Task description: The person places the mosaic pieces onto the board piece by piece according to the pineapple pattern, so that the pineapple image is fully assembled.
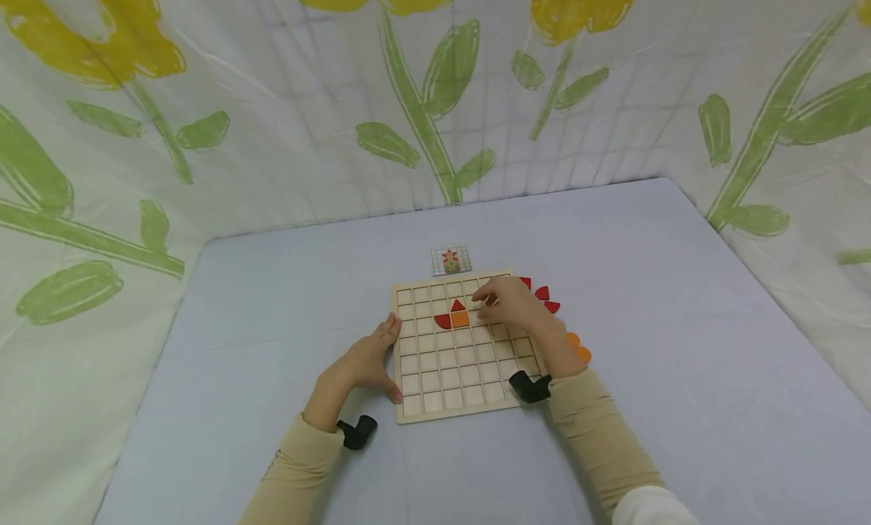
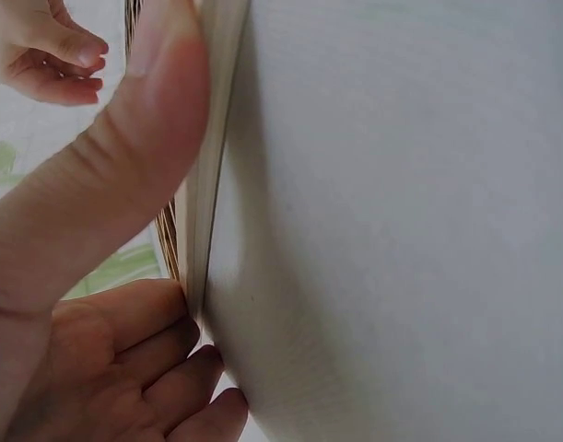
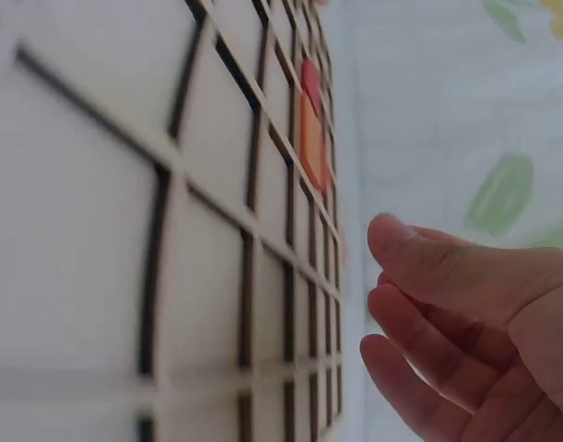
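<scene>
A wooden grid board (image 1: 445,414) lies on the table, with a red triangle (image 1: 458,305), a red quarter-circle piece (image 1: 443,321) and an orange square (image 1: 460,318) in its cells. Along the board's left edge my left hand (image 1: 364,360) rests, thumb and fingertips spread apart and touching the rim; the left wrist view shows the thumb (image 2: 161,120) against that rim. My right hand (image 1: 513,304) hovers over the board's upper right part, just right of the orange square. Its fingers (image 3: 419,331) are loosely bent in the right wrist view, and no piece is visible between them.
Behind the board lies a small card (image 1: 450,260) printed with a coloured grid figure. Several red pieces (image 1: 542,292) and orange round-edged pieces (image 1: 583,354) lie to the board's right, partly hidden by the right arm. A flower-patterned curtain (image 1: 306,132) hangs behind the table.
</scene>
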{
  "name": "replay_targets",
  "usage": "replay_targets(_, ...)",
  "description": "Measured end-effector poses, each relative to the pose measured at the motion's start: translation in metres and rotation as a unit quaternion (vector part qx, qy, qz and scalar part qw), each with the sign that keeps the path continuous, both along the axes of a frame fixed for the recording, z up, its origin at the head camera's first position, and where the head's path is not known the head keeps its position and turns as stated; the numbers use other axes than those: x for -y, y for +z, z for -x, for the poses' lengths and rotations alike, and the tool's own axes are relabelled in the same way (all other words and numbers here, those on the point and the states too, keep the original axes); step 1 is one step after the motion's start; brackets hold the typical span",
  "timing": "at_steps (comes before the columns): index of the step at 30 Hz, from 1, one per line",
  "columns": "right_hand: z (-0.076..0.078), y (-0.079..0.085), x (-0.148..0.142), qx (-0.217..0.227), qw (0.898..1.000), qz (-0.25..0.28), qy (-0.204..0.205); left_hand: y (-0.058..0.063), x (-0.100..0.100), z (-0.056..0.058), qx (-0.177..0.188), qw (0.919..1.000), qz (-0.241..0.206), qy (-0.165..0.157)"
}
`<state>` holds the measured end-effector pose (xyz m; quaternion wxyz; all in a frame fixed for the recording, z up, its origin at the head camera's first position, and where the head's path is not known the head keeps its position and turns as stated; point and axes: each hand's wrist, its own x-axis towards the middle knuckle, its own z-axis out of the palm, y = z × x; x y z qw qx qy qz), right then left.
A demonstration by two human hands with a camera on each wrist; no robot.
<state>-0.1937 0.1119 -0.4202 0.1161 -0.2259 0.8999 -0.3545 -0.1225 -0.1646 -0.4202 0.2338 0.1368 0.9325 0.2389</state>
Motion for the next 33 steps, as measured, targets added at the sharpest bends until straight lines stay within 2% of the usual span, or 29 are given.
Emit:
replay_targets(8,0.002,0.002,-0.054,0.012,0.997,0.004,-0.074,0.000,-0.001,0.000,0.001,1.0000,0.001,0.001)
replay_targets(12,0.001,-0.003,-0.075,0.030,0.994,-0.020,-0.108,-0.001,0.000,0.000,0.000,1.0000,0.000,-0.001)
replay_targets(20,-0.002,-0.012,-0.088,0.081,0.977,-0.078,-0.182,-0.003,0.000,0.001,0.000,1.0000,-0.001,0.001)
replay_targets(24,-0.003,-0.012,-0.088,0.085,0.974,-0.084,-0.191,-0.003,0.000,0.002,-0.002,1.0000,-0.003,-0.001)
replay_targets(33,-0.005,-0.006,-0.090,0.068,0.979,-0.087,-0.173,-0.003,0.001,0.002,-0.002,1.0000,0.002,-0.001)
